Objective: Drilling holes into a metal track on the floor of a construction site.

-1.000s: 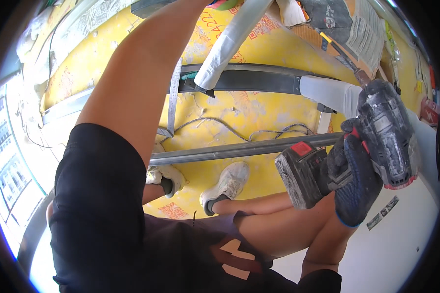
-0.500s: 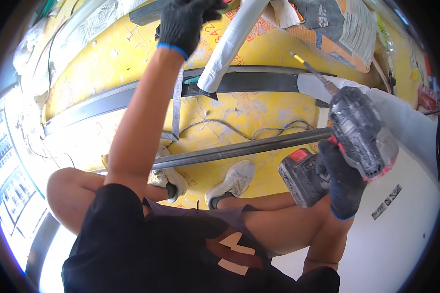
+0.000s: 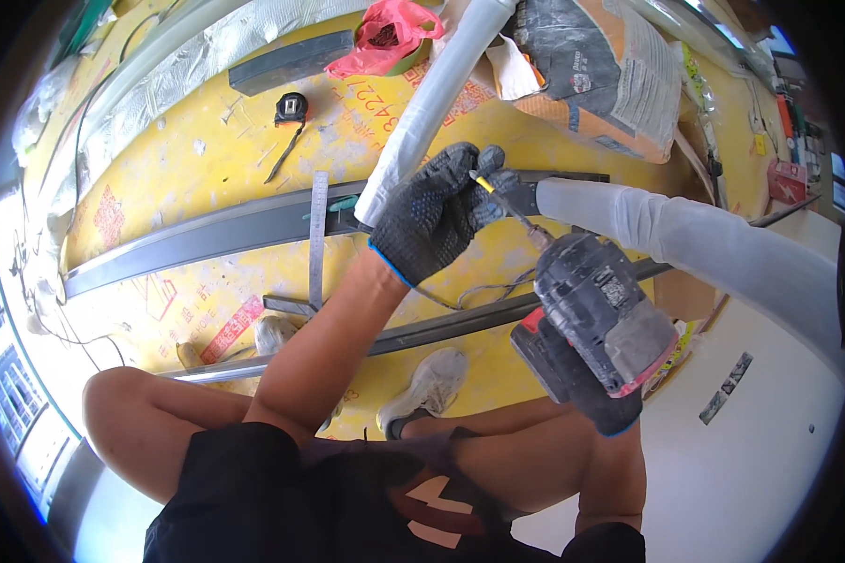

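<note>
My right hand (image 3: 599, 405), in a dark glove, is wrapped round the handle of a black cordless drill driver (image 3: 603, 305), which points up and to the left. A long driver bit (image 3: 509, 205) with a yellow band juts from its chuck. At the bit's tip, my gloved left hand (image 3: 424, 223) has its fingers drawn together in a pinch. What lies between them is too small to make out. Beneath that hand runs a dark metal profile (image 3: 197, 235), crossed by a white-wrapped tube (image 3: 432, 113). A steel try square (image 3: 317, 239) lies across the profile to the left.
Nearer my shoes (image 3: 427, 385) lies a second dark bar (image 3: 422, 330), with a cable (image 3: 455, 302) by it. Beyond are a tape measure (image 3: 291, 109), a pink plastic bag (image 3: 376, 47), a dark block (image 3: 291, 64) and a large sack (image 3: 601, 80). A white-wrapped piece (image 3: 714, 230) extends right.
My left hand has come back from the pink bag at the far side to the bit's tip. The drill driver in my right hand has shifted left and slightly lower.
</note>
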Demonstrator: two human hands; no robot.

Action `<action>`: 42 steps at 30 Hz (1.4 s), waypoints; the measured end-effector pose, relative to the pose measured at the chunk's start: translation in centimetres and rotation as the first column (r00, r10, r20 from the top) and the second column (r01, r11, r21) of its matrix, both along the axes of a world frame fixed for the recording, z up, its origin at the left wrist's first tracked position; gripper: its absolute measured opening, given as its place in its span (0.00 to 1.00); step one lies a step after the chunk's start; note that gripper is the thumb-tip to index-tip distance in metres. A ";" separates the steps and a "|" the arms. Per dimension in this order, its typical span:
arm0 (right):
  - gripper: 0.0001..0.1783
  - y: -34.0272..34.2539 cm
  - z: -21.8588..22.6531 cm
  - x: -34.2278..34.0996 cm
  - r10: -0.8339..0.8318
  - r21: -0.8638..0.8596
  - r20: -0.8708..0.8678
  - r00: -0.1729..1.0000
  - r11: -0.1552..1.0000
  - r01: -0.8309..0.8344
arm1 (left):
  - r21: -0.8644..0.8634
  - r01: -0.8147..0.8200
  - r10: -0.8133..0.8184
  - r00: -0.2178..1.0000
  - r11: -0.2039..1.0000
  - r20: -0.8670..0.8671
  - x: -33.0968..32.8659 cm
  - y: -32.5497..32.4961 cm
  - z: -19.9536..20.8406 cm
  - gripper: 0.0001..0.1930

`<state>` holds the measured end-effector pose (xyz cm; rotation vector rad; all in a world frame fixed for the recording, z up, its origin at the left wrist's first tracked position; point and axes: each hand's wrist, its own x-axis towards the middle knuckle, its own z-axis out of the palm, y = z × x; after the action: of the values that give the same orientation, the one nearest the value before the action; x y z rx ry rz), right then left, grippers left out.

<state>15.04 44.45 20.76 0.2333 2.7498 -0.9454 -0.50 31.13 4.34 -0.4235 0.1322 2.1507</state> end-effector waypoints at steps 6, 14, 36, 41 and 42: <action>0.17 -0.1 0.0 0.1 -0.005 0.092 -0.041 0.999 0.996 0.008 | 0.138 0.018 -0.001 0.993 0.990 -0.120 1.4 1.0 -2.1 0.12; 0.10 0.4 -0.9 2.6 -0.229 -0.061 0.049 0.972 0.971 0.232 | -0.244 -0.136 -0.021 0.836 0.960 -0.548 1.1 0.4 -1.0 0.16; 0.05 2.9 -13.6 -3.6 -0.787 -0.411 0.572 0.230 -0.032 0.911 | 0.049 0.314 -0.291 0.797 0.948 0.530 5.9 13.8 -15.0 0.13; 0.05 4.6 -13.8 -3.6 -0.808 -0.370 0.551 0.208 -0.012 0.929 | 0.140 0.250 -0.284 0.887 0.958 0.364 6.0 13.7 -13.7 0.12; 0.05 4.7 -13.6 -4.1 -0.796 -0.376 0.563 0.221 -0.009 0.926 | 0.144 0.252 -0.289 0.885 0.957 0.366 5.8 13.8 -13.7 0.12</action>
<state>10.94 49.10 7.17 1.9677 1.5175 -1.9418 5.33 44.90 -9.32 -0.7206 -0.1250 1.7539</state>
